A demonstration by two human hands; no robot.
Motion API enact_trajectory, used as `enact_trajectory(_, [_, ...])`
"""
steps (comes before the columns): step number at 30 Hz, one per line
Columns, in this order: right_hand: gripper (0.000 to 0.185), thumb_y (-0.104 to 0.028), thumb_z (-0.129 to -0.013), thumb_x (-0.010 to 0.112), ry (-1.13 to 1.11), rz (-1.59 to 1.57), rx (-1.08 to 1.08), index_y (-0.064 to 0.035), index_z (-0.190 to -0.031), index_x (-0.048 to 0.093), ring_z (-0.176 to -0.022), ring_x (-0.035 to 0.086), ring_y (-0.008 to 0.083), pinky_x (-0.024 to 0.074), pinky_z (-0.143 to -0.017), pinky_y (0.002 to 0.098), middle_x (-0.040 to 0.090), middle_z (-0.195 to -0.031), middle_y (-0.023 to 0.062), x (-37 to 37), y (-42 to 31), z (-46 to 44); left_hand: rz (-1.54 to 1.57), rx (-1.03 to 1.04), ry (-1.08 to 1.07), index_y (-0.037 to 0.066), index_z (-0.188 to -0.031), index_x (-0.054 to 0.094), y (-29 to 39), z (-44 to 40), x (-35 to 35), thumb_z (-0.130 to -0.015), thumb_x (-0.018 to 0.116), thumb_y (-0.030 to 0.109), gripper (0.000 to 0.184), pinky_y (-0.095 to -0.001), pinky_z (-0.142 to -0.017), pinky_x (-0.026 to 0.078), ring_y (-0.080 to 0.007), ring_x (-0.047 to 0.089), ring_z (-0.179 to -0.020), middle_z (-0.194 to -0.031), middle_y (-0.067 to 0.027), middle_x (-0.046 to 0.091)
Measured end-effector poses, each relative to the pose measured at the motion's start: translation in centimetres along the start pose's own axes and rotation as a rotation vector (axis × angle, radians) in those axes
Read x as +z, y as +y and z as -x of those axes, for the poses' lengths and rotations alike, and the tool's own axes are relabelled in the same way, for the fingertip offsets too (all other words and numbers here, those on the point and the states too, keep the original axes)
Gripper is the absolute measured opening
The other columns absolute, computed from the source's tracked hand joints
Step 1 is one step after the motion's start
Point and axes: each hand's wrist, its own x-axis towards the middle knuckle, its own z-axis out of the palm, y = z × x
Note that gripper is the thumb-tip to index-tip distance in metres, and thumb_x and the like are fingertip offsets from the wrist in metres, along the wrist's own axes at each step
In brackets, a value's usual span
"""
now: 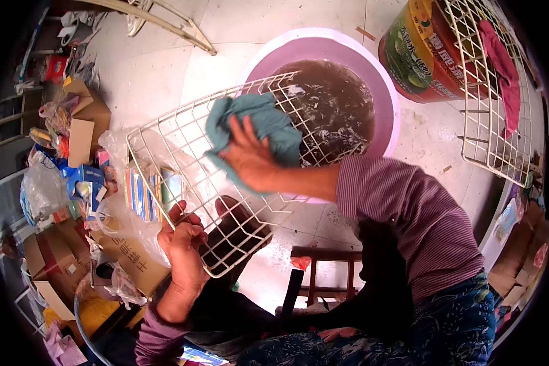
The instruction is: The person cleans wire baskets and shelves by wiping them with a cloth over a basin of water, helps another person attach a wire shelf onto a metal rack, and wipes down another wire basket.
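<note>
A white wire rack (180, 131) is tilted over a pink basin (387, 110), its far end resting over the dirty brown water (341, 100). My left hand (186, 244) is closed around the rack's near edge at the lower left. On top of the wires lies a bunched teal cloth (268, 116). My right hand (247, 155) presses on this cloth with its fingers spread, the palm against the fabric. The underside of the right palm is hidden.
At the upper right stands a printed bucket (409, 55), with another wire rack (479, 122) beside it carrying a dark pink cloth (500, 67). Cardboard boxes (125, 256) and plastic bags fill the left side. A wooden stool (332, 253) is near my legs.
</note>
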Motion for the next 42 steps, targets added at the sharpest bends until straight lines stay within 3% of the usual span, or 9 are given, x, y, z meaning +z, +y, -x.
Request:
enact_trajectory(10, [0.047,-0.035,-0.093,0.04,0.123,0.192,-0.318,-0.0028,-0.127,0.049,-0.142,0.005,0.0274,0.0228,-0.108,0.0572,0.018,-0.15,0.0126,-2.8,6.6,-0.2,0.013,0.094,0.04,-0.007,-0.113,0.052,0.7,0.8,1.1,-0.067,0.049,0.003,0.046,-0.0261,-0.054,0.041,-0.0146,0.049,-0.064,-0.08,-0.0078,0.054])
enact_trajectory(12, [0.047,-0.031,-0.093,0.038,0.158,0.701,-0.377,-0.0032,-0.129,0.046,-0.141,0.005,0.0312,0.0216,-0.108,0.0584,0.016,-0.15,0.0155,-2.1,11.8,-2.1,0.019,0.097,0.043,-0.007,-0.113,0.052,0.7,0.9,1.2,-0.067,0.049,0.003,0.046,-0.0263,-0.054,0.041,-0.0146,0.049,-0.063,-0.079,-0.0077,0.054])
enact_trajectory(20, [0.045,-0.029,-0.092,0.033,0.3,0.13,-0.263,-0.0079,-0.129,0.048,-0.139,0.0,0.0401,0.0086,-0.108,0.0616,0.011,-0.152,0.0166,0.6,8.7,-0.9,0.032,0.056,0.03,-0.006,-0.114,0.051,0.7,1.1,1.0,-0.068,0.049,0.002,0.047,-0.0256,-0.053,0.041,-0.0139,0.049,-0.061,-0.078,-0.008,0.054])
enact_trajectory(25, [0.048,-0.014,-0.079,0.055,0.223,0.338,-0.297,-0.0145,-0.127,0.048,-0.134,0.026,0.0269,0.0324,-0.097,0.0571,0.028,-0.144,0.0156,-2.7,5.9,-0.6,0.039,0.057,0.023,-0.011,-0.12,0.043,0.9,1.2,1.3,-0.068,0.05,0.002,0.054,-0.0232,-0.054,0.04,-0.0129,0.048,-0.061,-0.081,-0.0085,0.053])
enact_trajectory(28, [0.028,-0.002,-0.072,0.056,0.528,0.562,-0.359,-0.0045,-0.099,0.062,-0.091,0.058,0.0266,0.0473,-0.069,0.0348,0.06,-0.1,0.0129,-2.9,10.6,-2.4,0.068,0.059,0.021,-0.009,-0.121,0.044,1.1,1.2,1.2,-0.068,0.05,0.002,0.054,-0.0217,-0.053,0.038,-0.0114,0.046,-0.06,-0.081,-0.0074,0.052])
enact_trajectory(31, [0.019,-0.009,-0.082,0.054,0.557,-0.59,-0.034,-0.0016,-0.066,0.059,-0.048,0.048,0.0145,0.0397,-0.047,0.0302,0.054,-0.055,0.004,-4.4,13.6,-1.4,0.006,0.045,0.031,-0.009,-0.119,0.044,1.6,1.3,1.6,-0.066,0.051,0.005,0.055,-0.0237,-0.054,0.039,-0.0125,0.046,-0.061,-0.08,-0.0074,0.052])
enact_trajectory(34, [0.018,-0.008,-0.087,0.052,0.262,-1.308,0.281,0.0035,-0.079,0.063,-0.059,0.06,0.0146,0.0499,-0.052,0.0275,0.063,-0.072,0.0075,-9.0,8.3,2.2,0.039,0.043,0.025,-0.009,-0.119,0.044,1.7,1.5,1.8,-0.067,0.051,0.003,0.054,-0.0236,-0.055,0.039,-0.0116,0.046,-0.06,-0.079,-0.0068,0.052])
enact_trajectory(38, [0.018,-0.009,-0.088,0.05,0.086,-1.365,0.025,0.0044,-0.085,0.062,-0.066,0.064,0.0153,0.0522,-0.055,0.0276,0.064,-0.078,0.0097,-10.1,0.5,5.0,0.012,0.084,0.01,-0.008,-0.119,0.046,1.8,1.9,1.9,-0.077,0.059,0.013,0.049,-0.0231,-0.056,0.039,-0.0104,0.047,-0.061,-0.076,-0.0048,0.053])
enact_trajectory(42, [0.018,-0.013,-0.09,0.048,-0.268,-1.394,-0.25,-0.0023,-0.082,0.06,-0.067,0.061,0.0121,0.0491,-0.057,0.0277,0.062,-0.076,0.0058,-8.8,-6.3,1.2,-0.012,0.099,0.021,-0.006,-0.119,0.047,1.6,1.8,1.7,-0.088,0.05,0.057,0.07,-0.023,-0.056,0.04,-0.0092,0.048,-0.061,-0.075,-0.0031,0.054])
